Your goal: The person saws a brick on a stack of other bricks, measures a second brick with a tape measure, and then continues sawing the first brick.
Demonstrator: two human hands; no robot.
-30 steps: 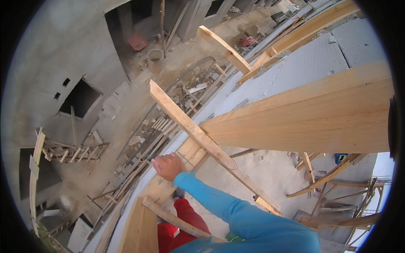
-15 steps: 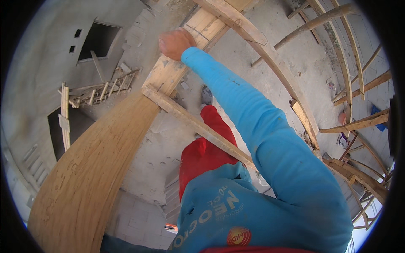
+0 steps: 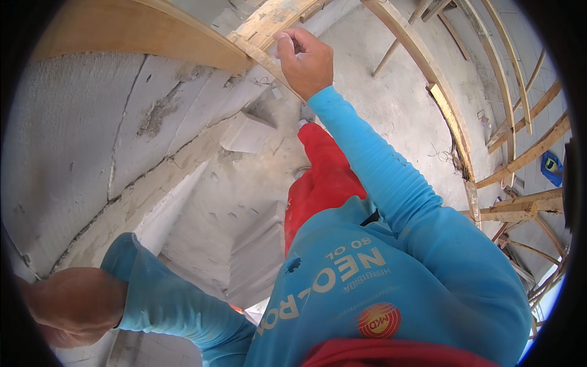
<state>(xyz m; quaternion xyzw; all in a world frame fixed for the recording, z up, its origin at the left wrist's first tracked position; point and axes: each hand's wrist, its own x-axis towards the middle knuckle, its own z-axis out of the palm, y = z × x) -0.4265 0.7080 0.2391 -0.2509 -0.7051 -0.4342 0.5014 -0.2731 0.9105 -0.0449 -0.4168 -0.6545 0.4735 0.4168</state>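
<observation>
My right hand (image 3: 307, 64) is at the upper middle, its fingers curled in and thumb bent over. Whatever it may hold is too small or hidden to make out. Just left of it runs a narrow wooden batten (image 3: 260, 57), which passes behind the hand and wrist. The batten lies across a pale plank (image 3: 275, 21) and meets the end of a wide, smooth wooden board (image 3: 140, 30) at the upper left. My left hand (image 3: 76, 306) appears at the lower left, close up and blurred, with its fingers mostly hidden in the dark rim.
A grey block wall (image 3: 73, 134) with a ledge fills the left. Long timber beams (image 3: 422, 55) and poles curve along the right. Far below lies a concrete floor (image 3: 361, 92), with pale stacked slabs (image 3: 260, 251) beside my legs. A blue bag (image 3: 551, 168) is at the far right.
The view has turned, and the wide board has shifted from lower left to upper left. My right hand is off the plank, turned and curled. My left hand has come into view.
</observation>
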